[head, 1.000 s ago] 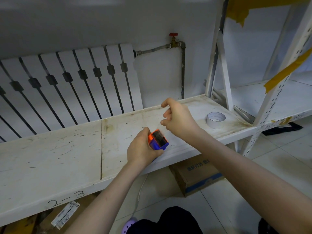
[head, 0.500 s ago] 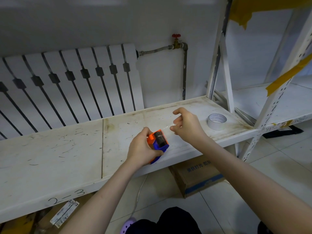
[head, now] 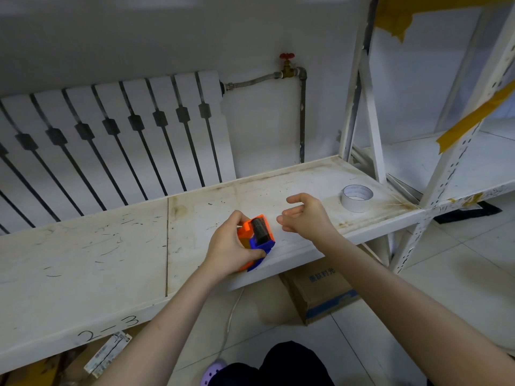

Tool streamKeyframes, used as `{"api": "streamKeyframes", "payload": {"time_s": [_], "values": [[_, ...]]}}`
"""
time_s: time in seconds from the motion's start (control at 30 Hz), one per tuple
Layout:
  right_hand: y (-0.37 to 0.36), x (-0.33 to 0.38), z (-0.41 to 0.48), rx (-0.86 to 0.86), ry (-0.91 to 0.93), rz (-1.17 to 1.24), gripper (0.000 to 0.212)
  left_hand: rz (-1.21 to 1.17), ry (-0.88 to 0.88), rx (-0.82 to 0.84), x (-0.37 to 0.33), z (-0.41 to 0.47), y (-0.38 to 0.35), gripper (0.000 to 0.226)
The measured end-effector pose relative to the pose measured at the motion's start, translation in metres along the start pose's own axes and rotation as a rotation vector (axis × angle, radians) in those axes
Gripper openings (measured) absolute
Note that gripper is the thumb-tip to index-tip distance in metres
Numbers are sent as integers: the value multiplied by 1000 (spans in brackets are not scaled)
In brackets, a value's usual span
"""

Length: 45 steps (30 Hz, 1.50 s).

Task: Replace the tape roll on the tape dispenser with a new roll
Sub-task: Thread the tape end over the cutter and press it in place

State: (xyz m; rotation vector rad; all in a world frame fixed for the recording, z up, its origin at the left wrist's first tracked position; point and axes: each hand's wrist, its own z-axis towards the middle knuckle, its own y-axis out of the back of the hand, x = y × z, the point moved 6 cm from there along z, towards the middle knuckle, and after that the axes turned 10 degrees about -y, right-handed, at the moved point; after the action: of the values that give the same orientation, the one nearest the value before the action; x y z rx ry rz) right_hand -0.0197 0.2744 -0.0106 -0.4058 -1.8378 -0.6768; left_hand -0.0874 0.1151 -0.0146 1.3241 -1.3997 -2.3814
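Note:
My left hand (head: 231, 246) grips an orange and blue tape dispenser (head: 257, 235) over the front part of the white shelf (head: 111, 246). A dark roller shows at the dispenser's top. My right hand (head: 305, 215) hovers just right of the dispenser with its fingers curled and apart, holding nothing that I can see. A white tape roll (head: 357, 198) lies flat on the shelf's right end, a hand's width beyond my right hand.
A white radiator (head: 111, 140) and a pipe with a red valve (head: 287, 58) stand behind the shelf. White rack uprights (head: 370, 107) rise at the right. A cardboard box (head: 320, 291) sits on the floor under the shelf.
My right hand has moved away from the dispenser to the right and down, and its fingers have spread. The left hand has kept its hold on the dispenser.

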Motion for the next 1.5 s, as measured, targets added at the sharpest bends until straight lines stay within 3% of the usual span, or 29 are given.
{"api": "streamKeyframes", "payload": {"time_s": [0.57,0.8,0.97,1.2,1.37,1.5], "values": [[-34,-39,1,263,-224,360,47,-90,-77,36,14,9,-2,61],[-41,-41,2,290,-257,475,47,-198,-61,48,25,10,3,62],[-48,-43,2,306,-275,484,45,-281,-55,57,28,9,5,62],[-51,-40,3,220,-228,321,43,-328,-59,63,28,9,9,59],[-51,-34,2,303,-242,335,47,-347,-68,77,28,7,12,58],[-50,-35,4,340,-284,379,38,-347,-83,103,29,7,12,59]]}}
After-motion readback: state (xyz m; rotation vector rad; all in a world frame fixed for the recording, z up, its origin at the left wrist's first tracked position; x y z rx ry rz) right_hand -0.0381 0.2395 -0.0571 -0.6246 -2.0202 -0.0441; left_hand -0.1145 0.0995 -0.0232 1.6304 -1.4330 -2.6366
